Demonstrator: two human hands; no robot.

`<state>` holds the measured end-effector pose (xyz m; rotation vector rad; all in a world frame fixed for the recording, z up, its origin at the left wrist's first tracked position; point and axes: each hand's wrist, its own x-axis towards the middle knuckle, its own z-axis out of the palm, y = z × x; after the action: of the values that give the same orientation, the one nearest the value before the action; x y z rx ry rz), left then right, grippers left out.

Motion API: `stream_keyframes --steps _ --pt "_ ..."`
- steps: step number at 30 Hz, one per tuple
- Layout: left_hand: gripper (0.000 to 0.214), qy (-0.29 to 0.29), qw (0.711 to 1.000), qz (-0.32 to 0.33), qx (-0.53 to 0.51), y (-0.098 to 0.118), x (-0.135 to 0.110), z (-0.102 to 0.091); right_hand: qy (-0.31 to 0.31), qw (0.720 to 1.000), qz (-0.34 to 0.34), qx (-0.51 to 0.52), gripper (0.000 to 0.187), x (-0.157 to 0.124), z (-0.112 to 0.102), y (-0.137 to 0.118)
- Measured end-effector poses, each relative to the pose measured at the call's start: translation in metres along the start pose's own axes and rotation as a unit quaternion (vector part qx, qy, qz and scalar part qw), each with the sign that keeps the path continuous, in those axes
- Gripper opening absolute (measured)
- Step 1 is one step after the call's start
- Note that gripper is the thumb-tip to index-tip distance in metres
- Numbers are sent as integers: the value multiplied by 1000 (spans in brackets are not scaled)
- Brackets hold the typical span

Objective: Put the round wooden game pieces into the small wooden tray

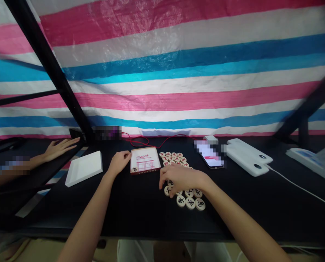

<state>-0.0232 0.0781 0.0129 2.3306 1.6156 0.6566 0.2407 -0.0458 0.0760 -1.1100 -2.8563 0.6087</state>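
Note:
Beside the shallow red-rimmed box (pixel 145 160) is my left hand (pixel 120 161), its fingers curled at the box's left edge and apparently gripping it. One Chinese chess piece (pixel 135 169) lies in the box's near left corner. My right hand (pixel 182 177) hangs over several rows of round Chinese chess pieces (pixel 190 202), fingers bent downward, thumb and forefinger apart. A piece (pixel 167 190) sits between those two fingertips; whether they touch it I cannot tell. The hand hides the middle of the rows. Pieces with red characters (pixel 174 155) lie farther back, black ones nearer.
A white box lid (pixel 84 168) lies left. Another person's hand (pixel 60 149) rests on the table at the far left. To the right are a phone (pixel 210 155), a white device (pixel 249 156) with a cable, and another white object (pixel 312 163). A red cable (pixel 140 142) runs behind.

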Motion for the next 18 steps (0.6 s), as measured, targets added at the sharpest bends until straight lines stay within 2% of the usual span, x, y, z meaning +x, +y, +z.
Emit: stream_keyframes --steps 5,9,11,18 --pt "41 12 1000 -6 6 0 -1 -1 -10 1000 11 -10 24 -1 1 -1" --pt "40 19 1000 -2 12 -1 -1 0 -8 998 52 -20 23 1 5 -6" --pt "40 21 1000 -1 13 -1 -1 0 -5 999 49 -12 23 3 7 -7" --pt "40 19 1000 -7 19 0 -1 -1 -7 997 31 71 38 7 11 -13"
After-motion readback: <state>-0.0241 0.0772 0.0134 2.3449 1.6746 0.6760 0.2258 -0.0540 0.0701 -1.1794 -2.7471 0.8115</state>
